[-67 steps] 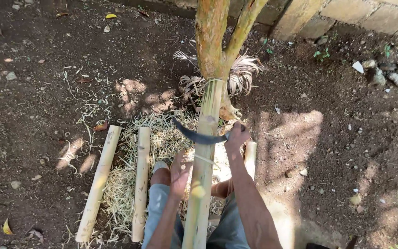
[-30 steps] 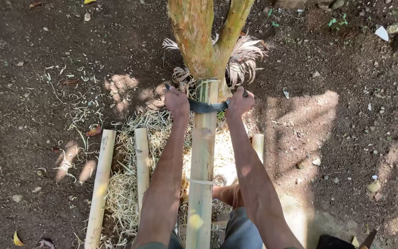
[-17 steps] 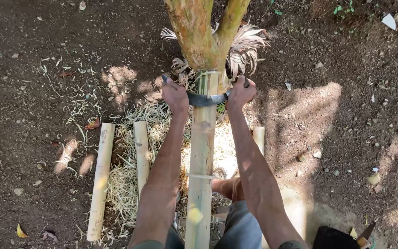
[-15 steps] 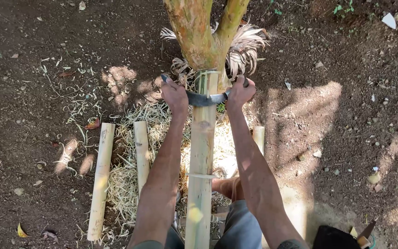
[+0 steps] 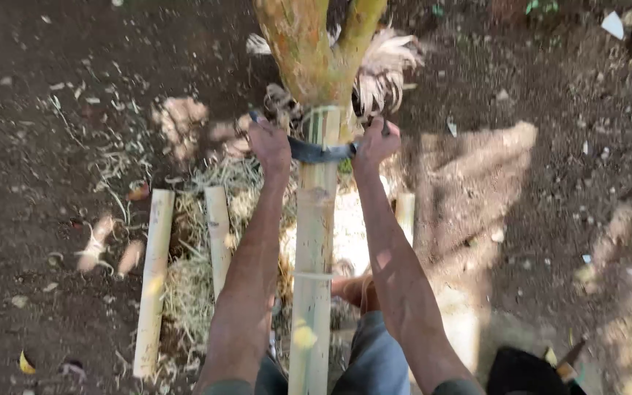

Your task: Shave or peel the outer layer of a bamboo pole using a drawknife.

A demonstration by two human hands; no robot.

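The bamboo pole (image 5: 313, 249) runs lengthwise toward the tree trunk (image 5: 309, 51), left hand (image 5: 271, 143) and right hand (image 5: 374, 143) clenched on the curved blade (image 5: 321, 152) lying crosswise over its far end.

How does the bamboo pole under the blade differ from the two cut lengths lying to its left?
The bamboo pole is longer and thicker, propped against the tree fork; the left hand and right hand hold a dark blade across it. The two cut lengths are shorter, lie flat among shavings, untouched. All are pale bamboo, roughly parallel.
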